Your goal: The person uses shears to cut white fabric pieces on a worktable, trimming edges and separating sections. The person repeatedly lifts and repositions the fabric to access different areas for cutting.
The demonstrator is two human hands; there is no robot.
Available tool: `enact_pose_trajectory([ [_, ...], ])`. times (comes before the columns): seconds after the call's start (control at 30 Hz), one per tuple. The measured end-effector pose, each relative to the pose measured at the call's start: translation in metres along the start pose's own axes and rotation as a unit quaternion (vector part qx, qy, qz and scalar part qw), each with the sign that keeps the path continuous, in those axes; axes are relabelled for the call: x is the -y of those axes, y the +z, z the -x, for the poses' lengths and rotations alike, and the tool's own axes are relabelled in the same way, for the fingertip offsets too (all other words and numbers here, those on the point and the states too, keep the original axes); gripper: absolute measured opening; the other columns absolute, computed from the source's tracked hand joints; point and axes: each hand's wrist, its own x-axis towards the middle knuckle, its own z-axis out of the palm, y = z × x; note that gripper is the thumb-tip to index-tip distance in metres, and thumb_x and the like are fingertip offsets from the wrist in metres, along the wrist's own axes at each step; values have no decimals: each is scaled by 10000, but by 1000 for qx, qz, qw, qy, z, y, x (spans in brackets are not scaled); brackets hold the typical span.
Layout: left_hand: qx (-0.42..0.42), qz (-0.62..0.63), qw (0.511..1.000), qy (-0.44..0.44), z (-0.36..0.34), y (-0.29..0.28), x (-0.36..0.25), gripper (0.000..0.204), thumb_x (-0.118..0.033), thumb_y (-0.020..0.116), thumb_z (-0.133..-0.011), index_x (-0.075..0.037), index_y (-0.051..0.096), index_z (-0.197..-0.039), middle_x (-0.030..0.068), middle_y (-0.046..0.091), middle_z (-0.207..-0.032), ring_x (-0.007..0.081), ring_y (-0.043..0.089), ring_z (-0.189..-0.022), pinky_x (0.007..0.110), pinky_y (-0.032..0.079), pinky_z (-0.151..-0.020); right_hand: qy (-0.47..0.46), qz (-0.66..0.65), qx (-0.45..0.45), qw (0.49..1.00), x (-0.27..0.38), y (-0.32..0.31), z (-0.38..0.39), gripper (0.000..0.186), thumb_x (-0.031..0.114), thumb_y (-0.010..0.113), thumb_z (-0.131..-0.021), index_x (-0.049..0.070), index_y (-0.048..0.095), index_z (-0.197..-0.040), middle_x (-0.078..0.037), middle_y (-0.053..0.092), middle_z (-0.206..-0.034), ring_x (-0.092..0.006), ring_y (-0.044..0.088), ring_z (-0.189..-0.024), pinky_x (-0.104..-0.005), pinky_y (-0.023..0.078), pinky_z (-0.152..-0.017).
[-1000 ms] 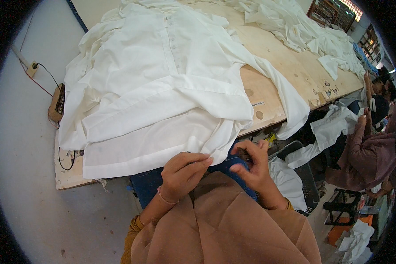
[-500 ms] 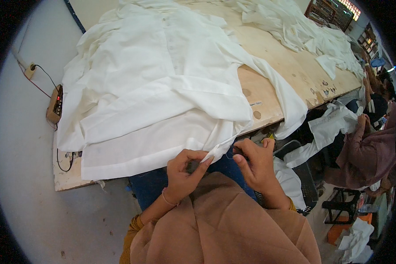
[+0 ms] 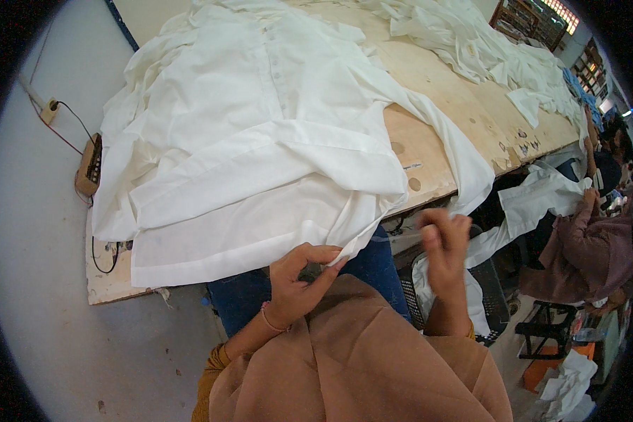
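Note:
A white long-sleeved shirt (image 3: pixel 211 141) with a buttoned front is spread over the table, its lower edge hanging past the near side. My left hand (image 3: pixel 299 278) pinches a folded corner of that shirt between thumb and fingertips, just off the table edge. To the right of it, my right hand (image 3: pixel 444 246) is raised with its fingers curled together, smeared by motion. A faint pale line like a thread (image 3: pixel 394 238) runs between the cloth and the right hand. What the right fingertips hold is too small and blurred to make out.
More white garments (image 3: pixel 471 49) are heaped on the far right of the wooden table (image 3: pixel 471 130). A black crate (image 3: pixel 489 281) with white cloth stands below on the right. Further right sits another person (image 3: pixel 577 239) handling white cloth. A power strip (image 3: pixel 89 165) hangs at the left wall.
My right hand has moved away from the pinched corner, to the right and slightly up. My left hand keeps its pinch on the shirt in nearly the same place.

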Motion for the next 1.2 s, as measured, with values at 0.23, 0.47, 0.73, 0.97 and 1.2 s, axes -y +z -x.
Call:
enact_pose_trajectory([
  [0.23,112,-97,975,169,-8,-1,-2,237,18,768,-737,-56,697,-951,72,725,-1008,176,657,-779,289,515,-680,126,259,-115,951,-30,-35,-5,566,299,765,-804,121,548,-1295,-91,570,-1246,-266,551,-1115,-392,350,-854],
  [0.47,248,-176,932,197,-8,13,-4,164,-87,733,-804,-67,687,-961,24,692,-1061,184,633,-841,301,503,-732,180,-206,91,957,-40,21,3,164,60,730,-831,-22,696,-969,-64,688,-879,-119,624,-834,-264,490,-759],
  [0.73,147,-134,966,163,-64,29,-5,200,-146,683,-871,-29,653,-1031,86,660,-1073,291,616,-963,364,488,-840,211,-383,78,896,-35,45,0,130,61,696,-891,-16,694,-996,-25,683,-912,-76,593,-847,-241,481,-773],
  [0.97,155,-144,970,116,-88,41,1,164,-110,718,-848,-27,673,-982,105,690,-981,284,629,-961,363,475,-826,126,-387,75,911,-25,39,-3,70,24,693,-873,-2,698,-938,-39,669,-908,-81,578,-830,-229,449,-749],
  [1.2,207,-196,951,118,-95,33,0,109,-169,641,-918,-60,637,-917,71,660,-873,253,608,-841,358,418,-822,45,-122,153,980,-13,2,-16,181,191,644,-911,51,655,-1026,-65,673,-901,-151,549,-714,-335,351,-772],
])
